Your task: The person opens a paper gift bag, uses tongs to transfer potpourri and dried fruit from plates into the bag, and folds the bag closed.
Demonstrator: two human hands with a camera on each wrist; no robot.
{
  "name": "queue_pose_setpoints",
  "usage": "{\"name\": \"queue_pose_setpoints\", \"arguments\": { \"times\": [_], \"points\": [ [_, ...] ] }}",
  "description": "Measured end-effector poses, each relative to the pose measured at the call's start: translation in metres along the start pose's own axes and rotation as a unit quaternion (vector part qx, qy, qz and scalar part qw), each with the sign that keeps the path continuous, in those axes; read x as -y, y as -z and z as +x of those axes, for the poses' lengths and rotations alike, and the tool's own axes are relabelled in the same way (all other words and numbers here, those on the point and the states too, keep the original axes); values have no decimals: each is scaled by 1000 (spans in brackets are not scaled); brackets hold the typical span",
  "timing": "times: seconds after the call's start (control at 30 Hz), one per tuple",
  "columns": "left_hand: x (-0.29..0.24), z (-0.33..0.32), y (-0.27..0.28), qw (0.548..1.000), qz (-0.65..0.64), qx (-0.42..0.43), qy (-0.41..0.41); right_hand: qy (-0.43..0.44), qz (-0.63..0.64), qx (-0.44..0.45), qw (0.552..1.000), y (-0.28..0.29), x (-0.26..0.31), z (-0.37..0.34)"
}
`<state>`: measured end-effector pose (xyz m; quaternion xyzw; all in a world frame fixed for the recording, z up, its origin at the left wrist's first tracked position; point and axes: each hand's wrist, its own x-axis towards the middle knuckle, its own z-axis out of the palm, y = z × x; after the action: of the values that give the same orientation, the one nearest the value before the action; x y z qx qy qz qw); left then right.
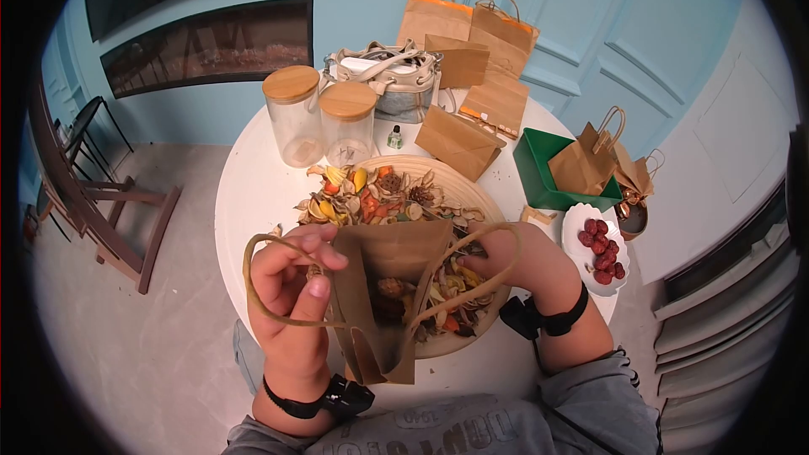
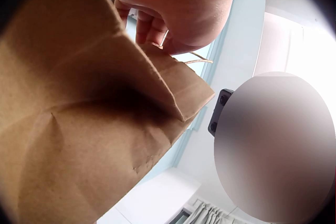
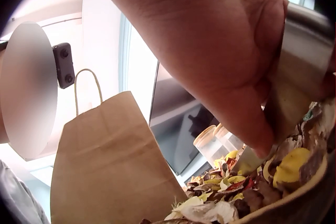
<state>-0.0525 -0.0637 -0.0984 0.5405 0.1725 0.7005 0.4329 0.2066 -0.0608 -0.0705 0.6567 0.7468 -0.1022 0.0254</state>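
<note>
My left hand (image 1: pixel 286 282) pinches the brown paper bag (image 1: pixel 396 244) near its twisted handle, at the left side of its mouth. The bag's mouth faces up toward the head view, and a pine cone (image 1: pixel 392 288) shows inside. To its right, my right hand (image 1: pixel 499 254) reaches down into the round basket (image 1: pixel 474 188) of potpourri (image 1: pixel 337 195), partly behind the bag's other handle. In the right wrist view its fingers curl round a shiny metal scoop (image 3: pixel 302 50), whose lower part dips among dried petals. The scoop's far end is hidden there.
Two glass jars (image 1: pixel 291 126) with wooden lids and a handbag (image 1: pixel 400 97) stand behind the basket, with a small bottle (image 1: pixel 394 137). More paper bags (image 1: pixel 455 139) lie at the back. At right are a green box (image 1: pixel 539 156) and a white plate (image 1: pixel 576 240) of red dates.
</note>
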Motion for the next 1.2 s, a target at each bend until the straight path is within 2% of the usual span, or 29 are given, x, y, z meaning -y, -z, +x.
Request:
{"name": "queue_pose_setpoints", "arguments": {
  "times": [1.2],
  "points": [
    [2,-1,-1,1000,0,-5,-9,13,12,-9,1000,-4,-7,-1]
  ]
}}
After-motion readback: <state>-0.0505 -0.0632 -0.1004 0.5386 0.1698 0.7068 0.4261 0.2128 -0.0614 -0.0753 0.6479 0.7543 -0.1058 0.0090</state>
